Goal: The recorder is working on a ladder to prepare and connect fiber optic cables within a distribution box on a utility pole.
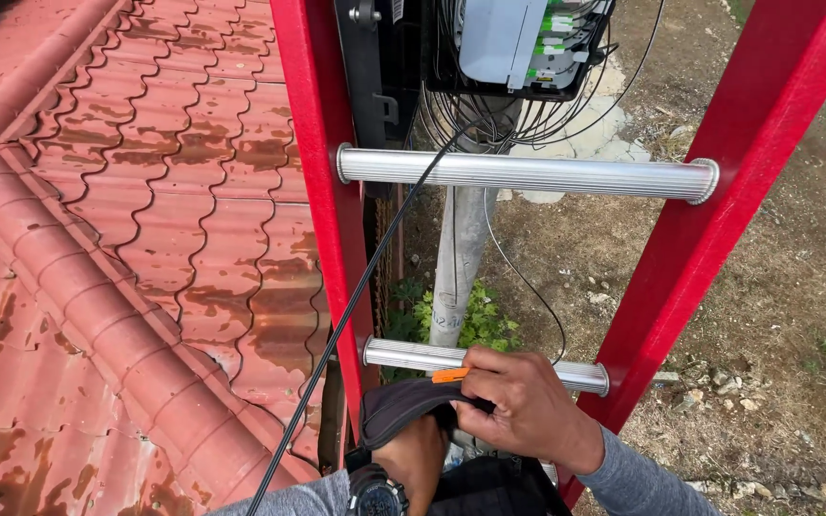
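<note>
The right hand (528, 406) has its grip closed on the dark flap of a black pouch (403, 406), with an orange tool (450, 376) at its fingertips. The left hand (413, 459) is curled against the pouch just below the lower ladder rung (413, 354), its grip hidden

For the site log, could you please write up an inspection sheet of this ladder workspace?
Surface: red ladder with ribbed metal rungs, leaning by a grey pole.
Job's things: dark pouch at the lower rung; small orange item at the right fingers.
Clutter: nothing seen.
Hands: right hand grips the pouch flap; left hand, wearing a watch, is below it.
Cables: black cable runs down from the open cable box; thin loops hang under it.
Surroundings: rusty red tiled roof to the left; bare stony ground below.
</note>
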